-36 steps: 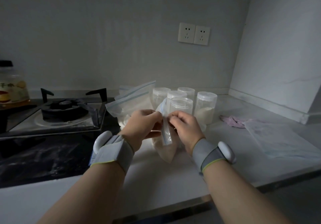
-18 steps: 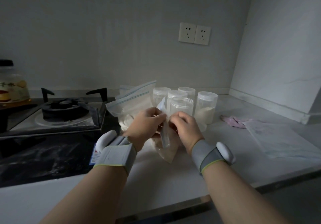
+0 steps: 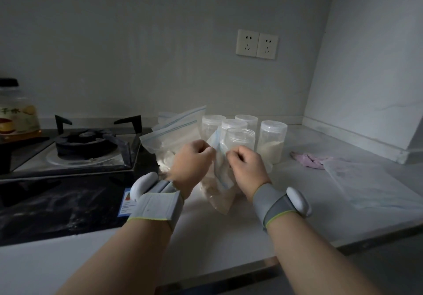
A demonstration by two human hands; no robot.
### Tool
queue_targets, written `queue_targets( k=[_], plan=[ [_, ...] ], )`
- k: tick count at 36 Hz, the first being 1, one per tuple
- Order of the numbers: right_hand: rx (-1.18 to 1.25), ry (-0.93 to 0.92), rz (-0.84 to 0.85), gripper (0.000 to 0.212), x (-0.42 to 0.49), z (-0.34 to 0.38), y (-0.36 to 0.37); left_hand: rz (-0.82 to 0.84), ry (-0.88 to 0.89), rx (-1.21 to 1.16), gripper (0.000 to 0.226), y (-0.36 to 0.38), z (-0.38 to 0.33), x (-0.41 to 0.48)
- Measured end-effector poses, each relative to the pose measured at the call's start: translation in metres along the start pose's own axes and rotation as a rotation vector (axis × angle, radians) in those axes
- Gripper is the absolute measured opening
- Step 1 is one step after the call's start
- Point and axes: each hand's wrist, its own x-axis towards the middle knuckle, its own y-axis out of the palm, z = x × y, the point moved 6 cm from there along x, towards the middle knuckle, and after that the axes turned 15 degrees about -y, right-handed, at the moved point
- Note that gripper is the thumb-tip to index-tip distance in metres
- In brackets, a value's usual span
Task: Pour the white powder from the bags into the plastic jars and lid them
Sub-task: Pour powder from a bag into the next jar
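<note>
Both hands have drawn a little apart and lifted since a second ago, and the strip of plastic between them now shows wider. Our left hand (image 3: 192, 157) and right hand (image 3: 246, 166) are each curled tight, pinching one lip of the powder bag (image 3: 219, 194) at its top, which we judge to be the pulling-open of its zip seal. The bag hangs below the knuckles, its powder-filled bottom resting on the counter (image 3: 229, 237) in front of the open jar (image 3: 240, 139).

Just behind that stand the lidded jars (image 3: 272, 143), one of them partly full of powder. More powder bags (image 3: 174, 134) lean at their left, beside the stove (image 3: 87, 143).

What could go wrong: if the seal gives all at once, our hands may jerk apart and puff powder over the counter. The right knuckles are also near the open jar – a sudden tug could tip it. With the bag's weight low and our grip only at the lips, a slipped pinch would let it slump and spill.

As for writing, the bottle (image 3: 16, 113) at the far left carries a yellow label with large Chinese characters, cut off at the edge and too dim for us to read with confidence. A small sticker (image 3: 127, 203) on the cooktop's front edge has print too fine to make out.
</note>
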Motion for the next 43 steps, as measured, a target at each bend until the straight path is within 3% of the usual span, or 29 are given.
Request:
queue_targets(
  k=[9,17,20,24,27,29,35,43],
  plan=[
    [-0.080,0.028,-0.282,0.035,0.003,-0.004,-0.030,-0.299,-0.080,-0.355,0.021,-0.038,0.016,0.014],
    [0.012,0.025,-0.335,0.028,0.004,-0.011,-0.028,-0.239,-0.089,-0.559,0.021,-0.038,0.011,0.009],
    [0.145,0.031,-0.253,0.021,0.001,-0.007,-0.018,-0.191,-0.113,-0.657,0.021,-0.035,0.011,0.011],
    [0.084,0.083,0.021,0.054,-0.006,0.003,-0.001,-0.133,-0.145,-0.741,0.018,-0.033,0.012,0.013],
    [-0.049,0.116,0.104,0.082,-0.008,0.005,0.003,-0.089,-0.134,-0.750,0.017,-0.029,0.009,0.010],
    [-0.091,0.126,0.137,0.088,-0.007,0.003,0.006,-0.071,-0.129,-0.743,0.016,-0.027,0.008,0.009],
    [-0.105,0.075,0.218,0.029,-0.007,-0.006,0.015,0.015,-0.166,-0.648,0.018,-0.021,0.007,0.005],
    [-0.179,0.045,0.320,0.027,-0.008,-0.008,0.018,0.051,-0.207,-0.562,0.017,-0.015,0.009,0.003]
  ],
)
